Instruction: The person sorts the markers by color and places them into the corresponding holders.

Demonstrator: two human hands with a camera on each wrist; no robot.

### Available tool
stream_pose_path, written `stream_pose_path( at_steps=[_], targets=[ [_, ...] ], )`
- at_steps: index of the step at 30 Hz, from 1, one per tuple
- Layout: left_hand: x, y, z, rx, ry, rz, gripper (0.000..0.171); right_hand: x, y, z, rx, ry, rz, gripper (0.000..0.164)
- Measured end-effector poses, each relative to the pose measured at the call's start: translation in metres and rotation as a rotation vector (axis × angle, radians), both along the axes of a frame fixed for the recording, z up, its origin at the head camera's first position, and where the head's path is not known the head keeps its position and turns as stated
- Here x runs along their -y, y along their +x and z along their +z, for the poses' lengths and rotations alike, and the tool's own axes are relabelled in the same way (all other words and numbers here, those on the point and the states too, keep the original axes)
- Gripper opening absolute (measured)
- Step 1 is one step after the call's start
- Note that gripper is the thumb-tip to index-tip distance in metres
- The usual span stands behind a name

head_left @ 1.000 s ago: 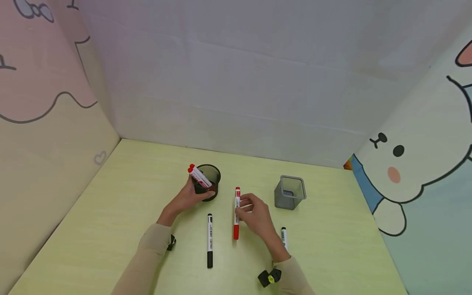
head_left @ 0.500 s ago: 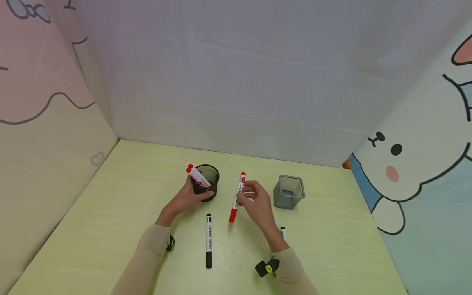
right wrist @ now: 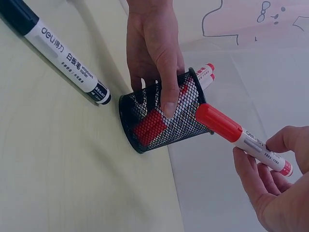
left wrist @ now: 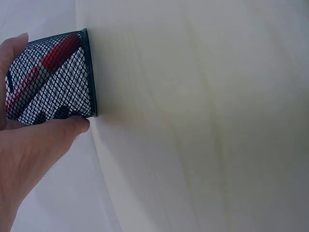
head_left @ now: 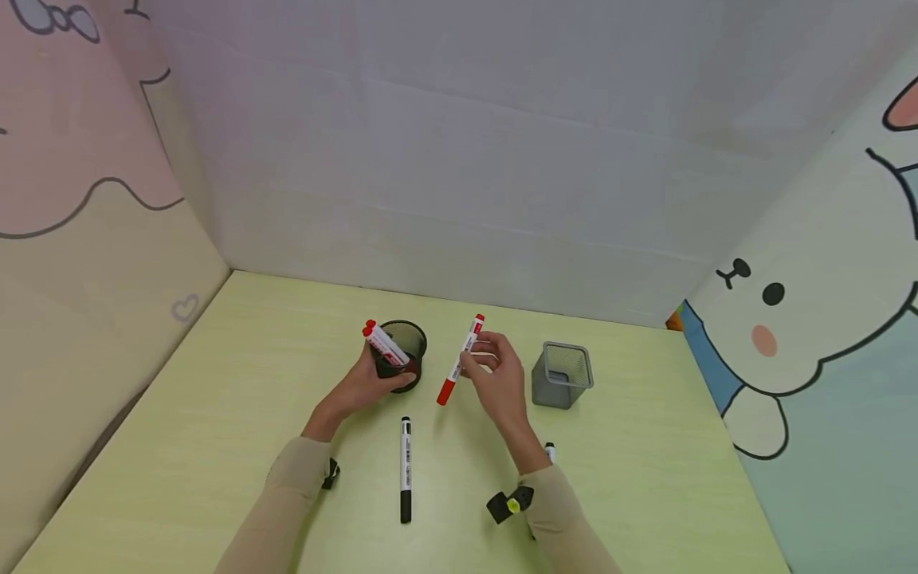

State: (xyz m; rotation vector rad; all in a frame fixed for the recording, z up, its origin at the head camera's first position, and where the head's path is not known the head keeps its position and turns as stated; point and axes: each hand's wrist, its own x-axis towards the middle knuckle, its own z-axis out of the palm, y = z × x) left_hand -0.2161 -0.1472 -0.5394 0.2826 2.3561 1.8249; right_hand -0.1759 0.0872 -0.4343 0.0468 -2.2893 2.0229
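Note:
My left hand [head_left: 363, 384] grips a round black mesh pen holder [right wrist: 186, 123], thumb on one side and fingers round the other. Two red-capped white markers [head_left: 388, 345] lean inside it, their red ends above the rim. A red whiteboard marker [head_left: 460, 360] is pinched between the thumb and fingers of my right hand [head_left: 498, 381]. It is raised off the table and tilted, its red cap pointing down and left toward the pen holder. In the right wrist view the cap [right wrist: 219, 123] appears close to the holder's rim; whether they touch I cannot tell.
A black-capped whiteboard marker [head_left: 406, 470] lies on the table between my forearms. Another black marker [head_left: 550, 452] lies partly hidden behind my right forearm. The square grey mesh holder [head_left: 562, 376] stands right of my right hand. A pale wall [head_left: 459, 159] rises behind the table.
My right hand has lifted the red marker from the table and carried it away from me, tilting its cap leftward toward the pen holder. The left hand has kept its hold.

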Motion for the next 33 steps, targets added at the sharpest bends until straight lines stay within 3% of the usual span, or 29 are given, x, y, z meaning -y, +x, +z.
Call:
stream_pose_path(
  at_steps=[4,12,16,27,33],
  targets=[
    [0.000,-0.001,-0.001,0.010,-0.007,0.007,0.096,0.002,-0.004,0.002,-0.021,-0.027,-0.014,0.037],
    [0.000,-0.003,-0.002,0.021,-0.008,0.006,0.095,0.004,-0.027,-0.023,-0.029,-0.080,-0.055,0.039],
    [0.000,-0.002,-0.001,0.031,-0.006,0.005,0.095,0.007,-0.033,-0.027,-0.054,-0.126,-0.062,0.038],
    [0.000,-0.005,-0.003,0.007,0.026,-0.016,0.093,0.015,-0.042,-0.024,-0.141,-0.221,-0.060,0.038],
    [0.002,-0.003,-0.001,0.030,0.004,-0.007,0.092,0.023,-0.048,-0.021,-0.158,-0.267,-0.057,0.041]
  ],
)
